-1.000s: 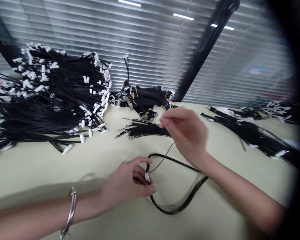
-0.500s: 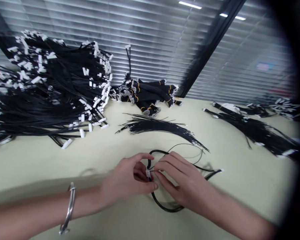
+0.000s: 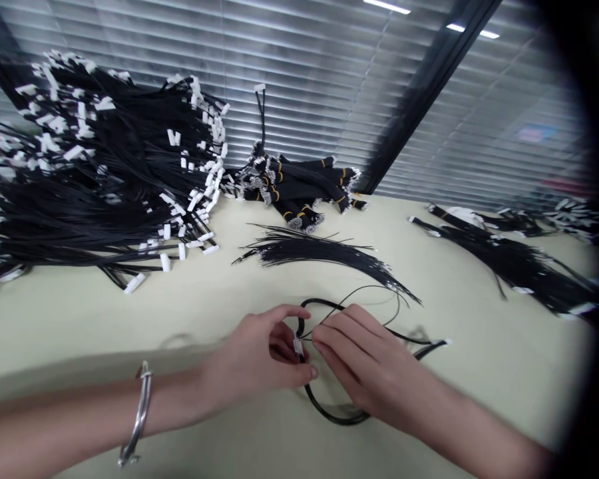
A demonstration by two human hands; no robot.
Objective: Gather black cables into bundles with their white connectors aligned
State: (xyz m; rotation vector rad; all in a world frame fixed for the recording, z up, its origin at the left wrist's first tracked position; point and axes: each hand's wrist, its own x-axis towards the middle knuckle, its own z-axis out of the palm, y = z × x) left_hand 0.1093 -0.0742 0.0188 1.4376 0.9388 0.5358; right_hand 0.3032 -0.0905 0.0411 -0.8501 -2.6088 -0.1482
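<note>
My left hand [image 3: 259,362] pinches a small white connector [image 3: 297,346] on the end of a looped black ribbon cable [image 3: 337,418] lying on the pale table [image 3: 204,313]. My right hand [image 3: 362,359] meets it from the right, fingertips pinched on a single thin black wire [image 3: 374,289] at the connector. The cable's other white end [image 3: 442,342] rests on the table to the right. A silver bangle [image 3: 137,416] circles my left wrist.
A fan of loose thin black wires [image 3: 324,256] lies just beyond my hands. A large heap of black cables with white connectors [image 3: 94,179] fills the left. Banded wire bundles [image 3: 299,189] sit at the back, more cables [image 3: 514,266] at the right. Window blinds stand behind.
My right hand came down from the loose wires with one thin wire and joined my left hand at the connector. The left hand stayed put.
</note>
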